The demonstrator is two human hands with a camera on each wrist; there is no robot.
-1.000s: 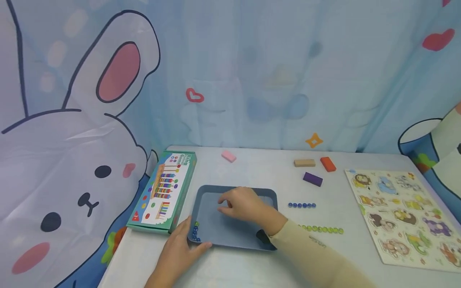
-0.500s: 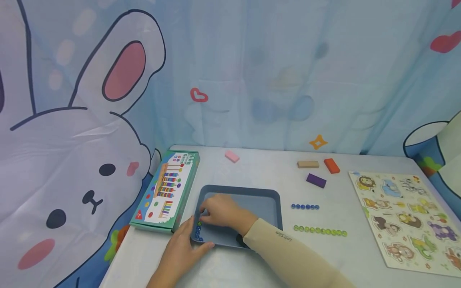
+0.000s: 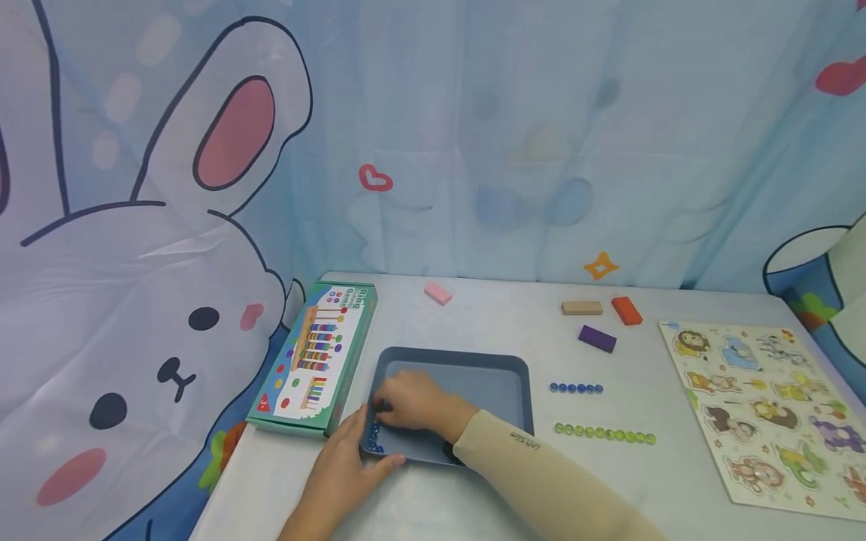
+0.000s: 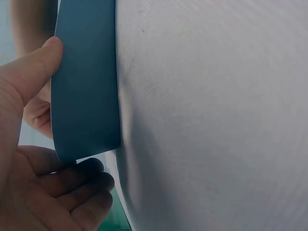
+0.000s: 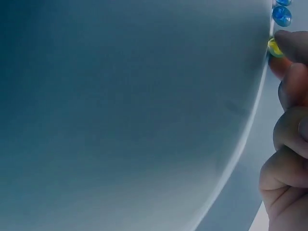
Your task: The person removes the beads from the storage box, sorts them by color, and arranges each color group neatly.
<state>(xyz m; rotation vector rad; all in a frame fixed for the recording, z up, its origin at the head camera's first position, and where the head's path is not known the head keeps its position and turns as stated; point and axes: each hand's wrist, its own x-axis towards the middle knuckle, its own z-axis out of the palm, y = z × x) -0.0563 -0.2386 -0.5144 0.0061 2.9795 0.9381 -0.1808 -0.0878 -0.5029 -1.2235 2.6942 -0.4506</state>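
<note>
- Curtain [image 3: 440, 150]: thin blue fabric, soft folds, cartoon bunny print at 10 o'clock from the tray.
- Table [image 3: 487, 315]: smooth white top under everything.
- Board [image 3: 744, 447]: flat, pale animal puzzle, over at 3 o'clock.
- Tray [image 3: 467, 376]: blue-grey, smooth, rounded corners, low walls.
- Box [image 3: 318, 361]: glossy green carton, printed lid, 10 o'clock.
- Left hand [image 3: 345, 458]: holding the tray's 8 o'clock corner, thumb and fingers apart on either side of it.
- Right hand [image 3: 409, 398]: inside the tray at 9 o'clock, thumb and finger clamped on a marble, other fingers curled in.
- Blocks: matte little bricks; pink [image 3: 438, 293] at 12, wood [image 3: 582, 308], purple [image 3: 598, 338] and orange [image 3: 627, 311] around 2.
- Marbles: shiny glass balls. Yellow-green marble [image 5: 275, 47] pinched near the tray wall; blue marbles [image 3: 373, 437] bunched at 8; blue row [image 3: 580, 388] at 3, green row [image 3: 610, 434] nearer 4.
</note>
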